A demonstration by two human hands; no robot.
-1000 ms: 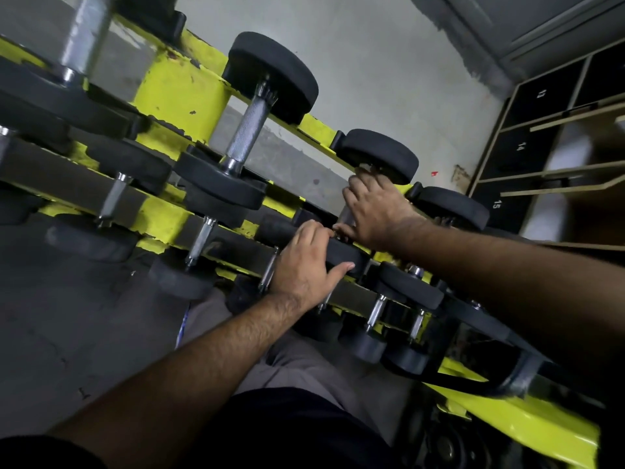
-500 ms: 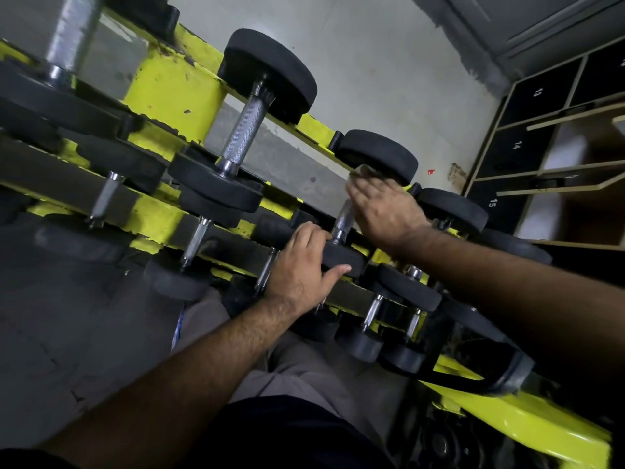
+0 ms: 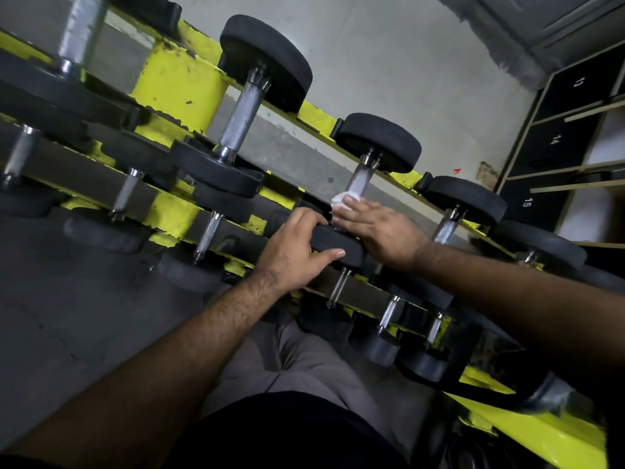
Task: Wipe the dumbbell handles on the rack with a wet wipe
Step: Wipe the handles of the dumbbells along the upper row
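Against a grey gym wall, a person is gripping a dumbbell's black weight head [image 3: 334, 247] with the left hand [image 3: 291, 252], apparently steadying it on the yellow rack [image 3: 179, 79], while the right hand [image 3: 378, 228] is pinching a white wet wipe [image 3: 341, 199] around its steel handle [image 3: 358, 181].

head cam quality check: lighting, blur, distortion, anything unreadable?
Head view: dim, flat light, no hard shadows; strongly tilted wide-angle frame, so the yellow rack runs diagonally. Mild glare on the knurled handle. The right hand and wet wipe are slightly motion-blurred; the left hand is sharper. The lower right corner is dark and soft. Locker numbers are legible.
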